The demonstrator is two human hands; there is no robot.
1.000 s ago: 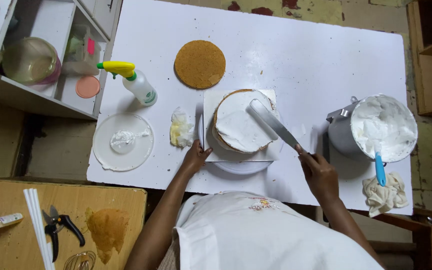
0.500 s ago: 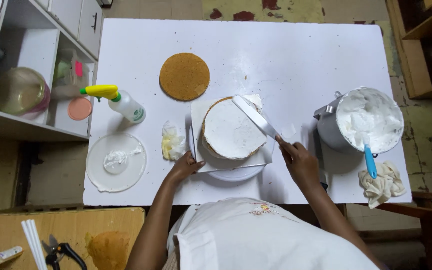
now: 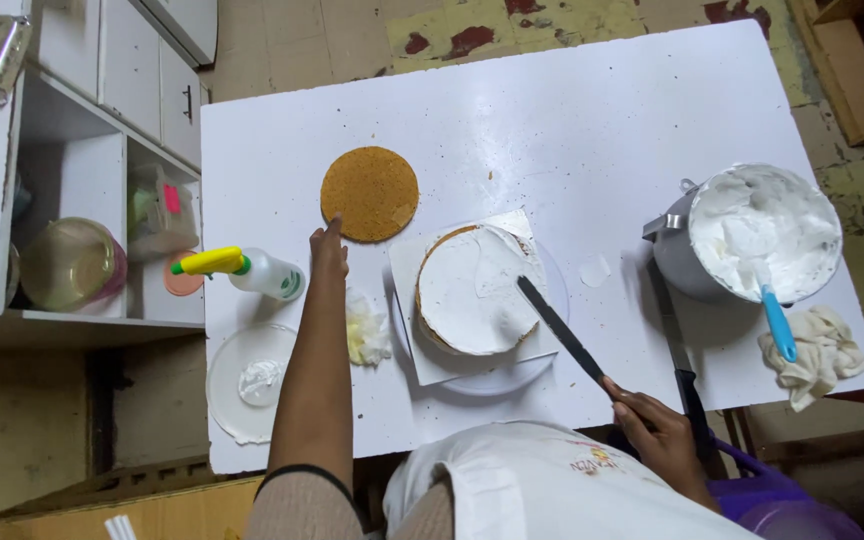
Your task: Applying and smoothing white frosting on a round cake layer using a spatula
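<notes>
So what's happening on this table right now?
A person is layering a cake. The left hand reaches toward a bare brown cake round lying flat on the white table, fingertips at its edge. The right hand grips a long spatula whose blade rests over a cream-covered cake layer on a turntable. A bucket of white cream stands to the right.

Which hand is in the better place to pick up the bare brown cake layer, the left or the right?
The left. The left hand is open and reaches beside the bare cake layer, fingertips at its edge. The right hand is near the table's front edge, gripping the spatula over the frosted cake.
</notes>
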